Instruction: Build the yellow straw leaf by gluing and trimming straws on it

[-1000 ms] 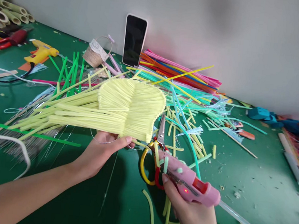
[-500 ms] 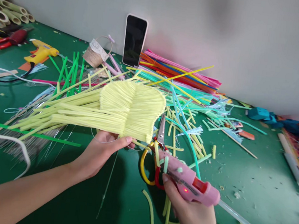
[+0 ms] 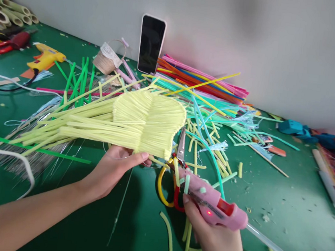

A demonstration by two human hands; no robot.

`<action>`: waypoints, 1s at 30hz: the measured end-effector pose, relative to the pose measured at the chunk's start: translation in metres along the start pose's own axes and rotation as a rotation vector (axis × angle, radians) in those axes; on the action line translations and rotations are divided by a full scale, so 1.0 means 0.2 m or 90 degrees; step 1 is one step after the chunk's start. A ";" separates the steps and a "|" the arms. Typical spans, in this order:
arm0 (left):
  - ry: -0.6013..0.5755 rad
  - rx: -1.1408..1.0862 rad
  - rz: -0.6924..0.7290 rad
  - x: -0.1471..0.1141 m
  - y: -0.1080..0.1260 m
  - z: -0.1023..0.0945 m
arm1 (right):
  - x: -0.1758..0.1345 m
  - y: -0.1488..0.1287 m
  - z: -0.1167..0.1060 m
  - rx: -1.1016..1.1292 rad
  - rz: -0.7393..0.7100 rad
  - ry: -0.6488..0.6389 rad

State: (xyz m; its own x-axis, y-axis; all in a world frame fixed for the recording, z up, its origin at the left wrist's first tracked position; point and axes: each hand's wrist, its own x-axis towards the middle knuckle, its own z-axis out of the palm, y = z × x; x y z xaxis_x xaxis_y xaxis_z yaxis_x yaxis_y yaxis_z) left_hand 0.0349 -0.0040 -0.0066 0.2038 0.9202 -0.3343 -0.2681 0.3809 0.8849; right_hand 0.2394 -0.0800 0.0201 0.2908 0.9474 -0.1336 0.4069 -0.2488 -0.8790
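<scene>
1. Two hands in our shot. The left hand (image 3: 117,168) has thumb and fingers pinched on the bottom edge of one yellow-green fuzzy panel (image 3: 158,128), which sits front and centre above the table (image 3: 284,215), loose stems fanning out left.
2. Our right hand (image 3: 212,237) is wrapped around one pink glue gun (image 3: 204,196), nozzle near the pinched edge. We can't tell if the trigger's squeezed, since most of those fingers are hidden. One red light's on, and one clear glue stick (image 3: 269,244) pokes out the back.
3. One pair of scissors (image 3: 181,147), red and yellow handles, lies just behind that gun.
4. Further back we've got one yellow glue gun (image 3: 46,59), one small basket (image 3: 105,62) and one dark-screened phone (image 3: 151,45) leaning on the wall (image 3: 226,35).
5. Coloured stems (image 3: 202,81): too many to count.
6. Any lettering's too small for us to read.
</scene>
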 end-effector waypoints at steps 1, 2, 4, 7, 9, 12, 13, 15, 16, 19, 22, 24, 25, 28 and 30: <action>-0.002 0.001 0.000 0.00 0.00 0.00 | 0.00 0.00 0.00 -0.007 0.000 -0.001; -0.004 0.001 0.000 0.00 0.00 0.00 | 0.00 0.01 0.00 -0.013 0.000 -0.002; -0.008 0.001 0.002 0.00 0.00 0.00 | 0.00 0.01 -0.01 -0.021 -0.001 -0.005; -0.007 0.003 0.003 0.00 0.00 0.00 | 0.00 0.01 -0.01 -0.021 -0.005 -0.016; -0.004 0.005 0.002 0.00 0.00 0.00 | 0.00 0.01 -0.01 -0.020 -0.004 -0.020; 0.002 0.009 -0.004 0.00 0.00 0.00 | 0.00 0.00 0.00 -0.017 -0.003 -0.018; 0.005 0.011 -0.007 0.00 0.00 0.00 | 0.00 0.00 0.00 -0.011 -0.006 -0.016; 0.009 0.015 -0.012 0.00 0.00 0.00 | 0.00 -0.01 0.01 0.006 -0.008 -0.013; 0.010 0.016 -0.014 0.00 0.00 0.01 | 0.00 -0.02 0.01 0.016 -0.008 -0.014; 0.006 0.014 -0.014 0.01 0.00 0.01 | 0.00 -0.03 0.02 0.027 -0.007 -0.015; 0.004 0.009 -0.015 0.01 0.00 0.00 | 0.00 -0.03 0.02 0.021 -0.013 -0.005; 0.005 0.004 -0.016 0.00 0.00 0.00 | 0.00 -0.02 0.01 0.008 -0.005 -0.003; 0.005 0.001 -0.015 0.00 0.01 0.00 | 0.00 -0.02 0.01 -0.001 0.004 -0.006; 0.002 0.002 -0.013 0.00 0.00 0.00 | 0.01 -0.01 0.00 -0.020 0.028 -0.013; -0.001 0.008 -0.011 0.00 0.00 0.00 | 0.01 0.00 -0.01 -0.015 0.022 -0.011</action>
State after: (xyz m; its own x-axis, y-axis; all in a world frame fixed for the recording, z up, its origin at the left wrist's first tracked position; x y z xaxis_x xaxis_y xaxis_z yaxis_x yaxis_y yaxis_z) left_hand 0.0341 -0.0035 -0.0068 0.2093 0.9131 -0.3500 -0.2532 0.3963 0.8825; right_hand 0.2408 -0.0784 0.0214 0.2906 0.9412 -0.1722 0.4176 -0.2866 -0.8622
